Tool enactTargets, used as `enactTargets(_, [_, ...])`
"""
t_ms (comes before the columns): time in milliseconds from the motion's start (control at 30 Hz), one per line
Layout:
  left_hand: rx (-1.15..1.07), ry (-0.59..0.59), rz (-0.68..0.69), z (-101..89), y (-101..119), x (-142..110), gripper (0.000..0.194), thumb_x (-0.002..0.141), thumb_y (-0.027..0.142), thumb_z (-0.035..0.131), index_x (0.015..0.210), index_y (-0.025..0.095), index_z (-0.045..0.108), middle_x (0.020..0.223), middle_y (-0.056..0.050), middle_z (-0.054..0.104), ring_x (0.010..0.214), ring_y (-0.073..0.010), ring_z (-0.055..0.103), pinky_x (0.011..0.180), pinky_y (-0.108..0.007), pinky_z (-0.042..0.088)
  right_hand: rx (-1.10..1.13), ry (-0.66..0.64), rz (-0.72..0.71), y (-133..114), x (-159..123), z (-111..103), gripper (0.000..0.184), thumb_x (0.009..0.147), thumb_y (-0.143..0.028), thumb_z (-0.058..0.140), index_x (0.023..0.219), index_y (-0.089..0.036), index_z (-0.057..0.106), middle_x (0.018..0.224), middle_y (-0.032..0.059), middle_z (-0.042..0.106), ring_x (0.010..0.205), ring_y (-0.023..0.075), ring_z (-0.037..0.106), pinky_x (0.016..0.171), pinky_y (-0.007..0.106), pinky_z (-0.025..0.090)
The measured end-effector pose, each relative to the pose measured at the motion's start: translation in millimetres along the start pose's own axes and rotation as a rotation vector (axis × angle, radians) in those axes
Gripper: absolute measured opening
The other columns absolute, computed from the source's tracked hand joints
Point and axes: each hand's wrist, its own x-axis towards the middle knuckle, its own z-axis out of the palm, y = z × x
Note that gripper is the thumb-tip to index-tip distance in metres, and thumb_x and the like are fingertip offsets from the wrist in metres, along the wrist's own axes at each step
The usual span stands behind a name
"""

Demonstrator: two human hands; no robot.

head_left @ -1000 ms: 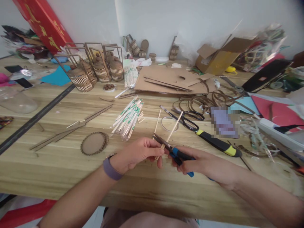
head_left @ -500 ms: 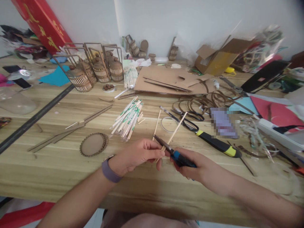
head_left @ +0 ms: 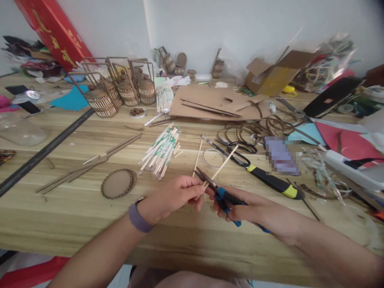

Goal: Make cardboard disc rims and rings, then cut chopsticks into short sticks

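Note:
My left hand [head_left: 180, 194] is pinched around a slim pale wooden chopstick [head_left: 225, 161], which slants up to the right. Two cut-looking stick ends show at its fingertips. In my right hand [head_left: 240, 206] is a pair of snips [head_left: 223, 196] with blue-and-black handles. Their handles are spread and the blades part slightly, crossing the chopstick just beyond my left fingers. Another thin stick [head_left: 197, 158] stands out behind my left hand; whether I hold it cannot be seen. Paper-wrapped chopsticks [head_left: 162, 150] lie in a pile beyond, with short cut pieces [head_left: 177, 150] beside them.
Round cardboard discs [head_left: 117, 184] lie left of my hands. Small lidded baskets [head_left: 102, 102] with tall handles stand at the back left. Black-handled scissors [head_left: 240, 154], a yellow-and-black-handled tool [head_left: 276, 182], coiled brown strips [head_left: 249, 130] and a cardboard sheet [head_left: 198, 96] spread over the right side.
The snips' handles have spread apart and their blades have opened a little. My right fingers have loosened on the handles. The left hand stays nearly in place with the chopstick.

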Motion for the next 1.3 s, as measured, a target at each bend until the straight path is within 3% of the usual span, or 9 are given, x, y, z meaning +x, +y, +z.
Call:
enactTargets(267, [-0.018, 0.018, -0.013, 0.6, 0, 0, 0.041, 0.085, 0.054, 0.056, 0.089, 0.015, 0.065, 0.056, 0.004, 0.051, 0.054, -0.0117, 0.041, 0.060, -0.027, 0.031, 0.027, -0.020, -0.031, 3, 5, 1, 0.049, 0.068, -0.028, 0.060, 0.117, -0.019, 0.060, 0.088, 0.0020, 0.056, 0.079, 0.0165, 0.049, 0.065, 0.029, 0.038])
enactTargets(700, [0.032, 0.036, -0.008, 3.9, 3, -1, 0.044, 0.085, 0.056, 0.054, 0.092, 0.014, 0.064, 0.057, 0.005, 0.047, 0.055, -0.0114, 0.037, 0.059, -0.027, 0.028, -0.207, 0.118, -0.094, 9, 12, 4, 0.035, 0.068, -0.024, 0.055, 0.102, -0.019, 0.061, 0.077, 0.0002, 0.052, 0.069, 0.0157, 0.046, 0.062, 0.029, 0.038])
enactTargets(833, [0.092, 0.129, 0.027, 1.0, 3, -2, 0.037, 0.090, 0.050, 0.048, 0.091, 0.016, 0.063, 0.058, 0.005, 0.043, 0.055, -0.0114, 0.035, 0.057, -0.027, 0.027, -0.193, 0.118, -0.136, 8, 14, 3, 0.032, 0.077, -0.034, 0.060, 0.106, -0.020, 0.060, 0.090, 0.0030, 0.060, 0.082, 0.0191, 0.052, 0.072, 0.032, 0.042])
enactTargets(933, [0.116, 0.306, 0.108, -7.7, 6, -3, 0.031, 0.093, 0.044, 0.043, 0.091, 0.018, 0.061, 0.059, 0.006, 0.038, 0.056, -0.0120, 0.035, 0.057, -0.027, 0.027, -0.113, 0.104, -0.171, 10, 14, 1, 0.034, 0.082, -0.045, 0.060, 0.104, -0.020, 0.060, 0.104, 0.0066, 0.062, 0.094, 0.0223, 0.055, 0.079, 0.034, 0.044])
enactTargets(1000, [0.176, 0.453, 0.128, -14.0, 8, -4, 0.029, 0.095, 0.041, 0.039, 0.090, 0.020, 0.058, 0.059, 0.006, 0.037, 0.056, -0.0127, 0.035, 0.057, -0.027, 0.028, -0.134, 0.178, -0.187, 13, 14, -1, 0.038, 0.083, -0.051, 0.058, 0.104, -0.020, 0.059, 0.102, 0.0080, 0.063, 0.092, 0.0238, 0.056, 0.078, 0.036, 0.045])
enactTargets(1067, [0.316, 0.518, 0.081, -17.2, 10, -3, 0.029, 0.096, 0.039, 0.037, 0.088, 0.021, 0.058, 0.060, 0.005, 0.039, 0.057, -0.0136, 0.038, 0.057, -0.027, 0.028, -0.272, 0.391, -0.264, 16, 16, -2, 0.034, 0.086, -0.050, 0.055, 0.104, -0.021, 0.057, 0.099, 0.0090, 0.064, 0.091, 0.0257, 0.058, 0.081, 0.040, 0.045])
enactTargets(1167, [0.565, 0.430, 0.013, -13.4, 9, -2, 0.029, 0.097, 0.035, 0.037, 0.086, 0.020, 0.060, 0.069, 0.002, 0.053, 0.068, -0.0167, 0.051, 0.063, -0.027, 0.033, -0.547, 0.712, -0.535, 18, 25, -4, 0.016, 0.089, -0.037, 0.053, 0.098, -0.024, 0.052, 0.118, 0.0131, 0.061, 0.116, 0.0298, 0.054, 0.097, 0.043, 0.040])
enactTargets(1233, [0.691, 0.364, 0.012, -7.6, 8, 0, 0.030, 0.098, 0.033, 0.036, 0.085, 0.019, 0.059, 0.078, -0.001, 0.060, 0.077, -0.0190, 0.056, 0.067, -0.028, 0.036, -0.651, 0.753, -0.671, 18, 35, -6, 0.009, 0.091, -0.031, 0.051, 0.098, -0.024, 0.051, 0.136, 0.0141, 0.054, 0.132, 0.0291, 0.046, 0.104, 0.043, 0.037])
enactTargets(1300, [0.781, 0.330, 0.022, -2.5, 4, 0, 0.031, 0.100, 0.034, 0.035, 0.085, 0.019, 0.059, 0.078, -0.002, 0.062, 0.075, -0.0196, 0.057, 0.067, -0.029, 0.036, -0.695, 0.721, -0.704, 20, 46, -8, 0.012, 0.092, -0.029, 0.052, 0.102, -0.024, 0.051, 0.138, 0.0139, 0.054, 0.129, 0.0277, 0.050, 0.101, 0.042, 0.040])
